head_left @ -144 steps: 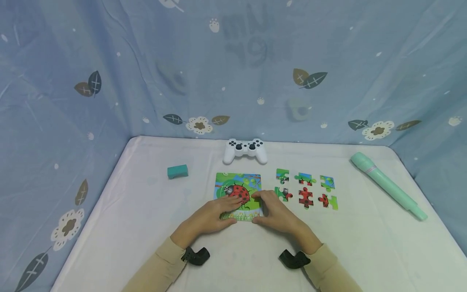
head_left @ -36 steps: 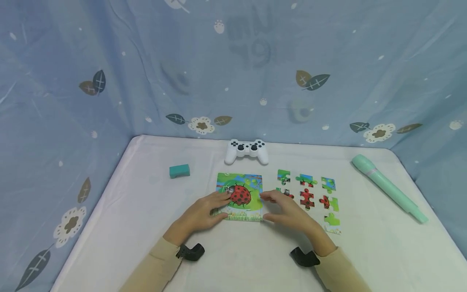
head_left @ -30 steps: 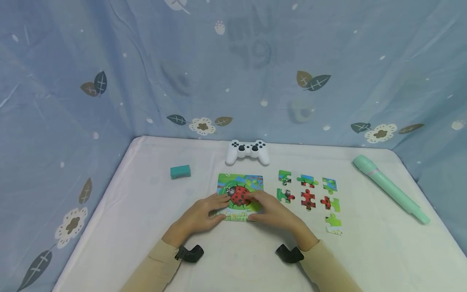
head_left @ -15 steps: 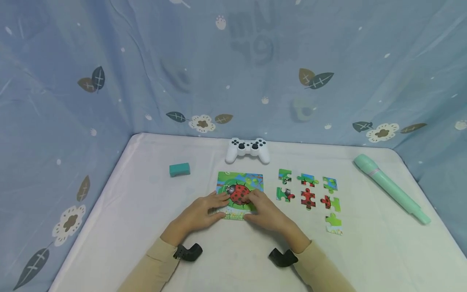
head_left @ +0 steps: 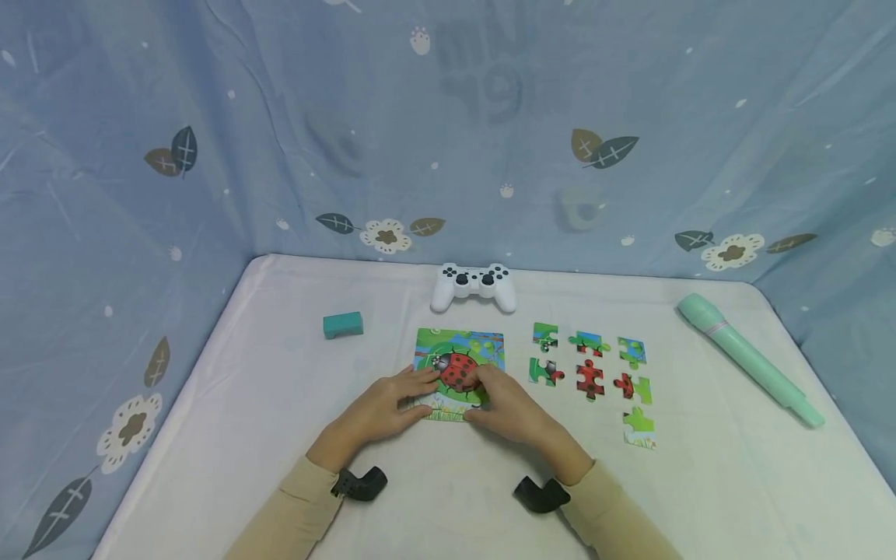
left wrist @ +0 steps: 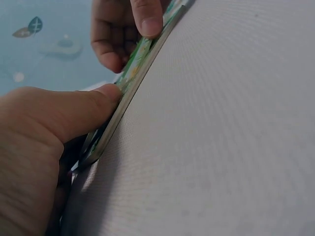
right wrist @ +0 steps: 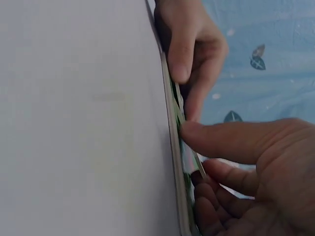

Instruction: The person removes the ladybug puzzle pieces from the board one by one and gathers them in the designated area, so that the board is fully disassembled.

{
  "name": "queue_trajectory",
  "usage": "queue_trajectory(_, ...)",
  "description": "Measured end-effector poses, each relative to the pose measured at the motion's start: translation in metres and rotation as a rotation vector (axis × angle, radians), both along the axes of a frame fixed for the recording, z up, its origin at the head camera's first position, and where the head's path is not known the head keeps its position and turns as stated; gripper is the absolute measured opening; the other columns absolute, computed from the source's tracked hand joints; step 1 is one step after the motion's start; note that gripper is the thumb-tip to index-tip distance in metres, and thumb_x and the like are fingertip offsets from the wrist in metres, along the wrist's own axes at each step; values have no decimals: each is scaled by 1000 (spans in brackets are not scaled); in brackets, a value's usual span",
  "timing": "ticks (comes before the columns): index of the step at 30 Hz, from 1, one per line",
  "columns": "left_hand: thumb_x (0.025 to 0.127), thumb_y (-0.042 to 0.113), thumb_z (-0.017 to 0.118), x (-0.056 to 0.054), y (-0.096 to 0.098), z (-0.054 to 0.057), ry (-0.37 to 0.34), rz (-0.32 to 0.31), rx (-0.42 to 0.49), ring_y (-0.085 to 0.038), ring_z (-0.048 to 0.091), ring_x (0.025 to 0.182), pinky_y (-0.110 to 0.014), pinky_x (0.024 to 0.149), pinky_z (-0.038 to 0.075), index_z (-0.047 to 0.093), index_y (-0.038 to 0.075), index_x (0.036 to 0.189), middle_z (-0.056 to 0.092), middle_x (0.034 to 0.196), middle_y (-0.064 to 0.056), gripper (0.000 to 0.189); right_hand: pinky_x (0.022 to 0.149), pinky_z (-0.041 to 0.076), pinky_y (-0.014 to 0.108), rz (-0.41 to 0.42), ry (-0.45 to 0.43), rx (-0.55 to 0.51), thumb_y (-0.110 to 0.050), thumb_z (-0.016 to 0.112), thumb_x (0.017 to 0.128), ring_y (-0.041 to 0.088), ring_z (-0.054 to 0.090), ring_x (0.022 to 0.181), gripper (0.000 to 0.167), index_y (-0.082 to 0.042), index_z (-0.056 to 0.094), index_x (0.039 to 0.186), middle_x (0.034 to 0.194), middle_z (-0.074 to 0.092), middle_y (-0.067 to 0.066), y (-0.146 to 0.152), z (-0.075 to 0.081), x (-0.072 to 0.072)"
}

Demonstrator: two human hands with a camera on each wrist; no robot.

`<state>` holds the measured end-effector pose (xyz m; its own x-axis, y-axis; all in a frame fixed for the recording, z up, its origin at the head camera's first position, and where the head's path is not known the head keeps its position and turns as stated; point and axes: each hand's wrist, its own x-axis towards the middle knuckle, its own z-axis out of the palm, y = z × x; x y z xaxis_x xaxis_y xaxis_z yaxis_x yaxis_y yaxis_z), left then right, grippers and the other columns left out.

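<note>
A square ladybug jigsaw puzzle in a thin board lies before the person on the table. The left hand rests on its left side, with fingers laid over the picture and the thumb pressing near the front edge. At the front, right of the middle, the right hand pinches a puzzle piece between thumb and fingers. That piece stands tilted out of the board in the right wrist view. The right hand hides the board's lower right corner.
Several loose puzzle pieces, among them a red one, lie in rows to the right. Behind the puzzle is a white game controller. A teal block sits at the left, and a mint-green microphone-shaped thing at the far right.
A green and white grass piece now lies at the lower right of the loose rows. The right hand came back left onto the puzzle and took hold of another piece; the left hand stayed.
</note>
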<state>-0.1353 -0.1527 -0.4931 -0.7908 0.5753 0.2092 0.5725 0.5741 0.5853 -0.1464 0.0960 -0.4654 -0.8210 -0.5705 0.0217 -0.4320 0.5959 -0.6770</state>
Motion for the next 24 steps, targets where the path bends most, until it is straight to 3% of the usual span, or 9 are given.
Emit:
queue_trajectory(11,93,29,60,-1,1,1,5,-21,-86,-23,39,137,-41,115,30,59,8,129,49,142,-1,42,85,51,36,-30,-2,58,-14,73,81,12,53,95,37,-8,61,116,110,59,1,18,5,-7)
queue_trajectory(17,95,24,57,-2,1,2,38,-62,-81,-18,41,136,-40,116,27,59,8,129,50,141,-1,37,84,51,36,-14,-10,52,-16,73,82,13,52,94,39,-8,62,118,110,59,1,25,9,-10)
queue_trajectory(24,94,22,59,-3,1,1,40,-68,-52,-20,43,134,-40,116,28,60,5,126,52,139,-4,36,88,51,38,-45,-55,-12,-16,73,82,17,56,100,41,-8,60,120,113,59,2,41,17,-11)
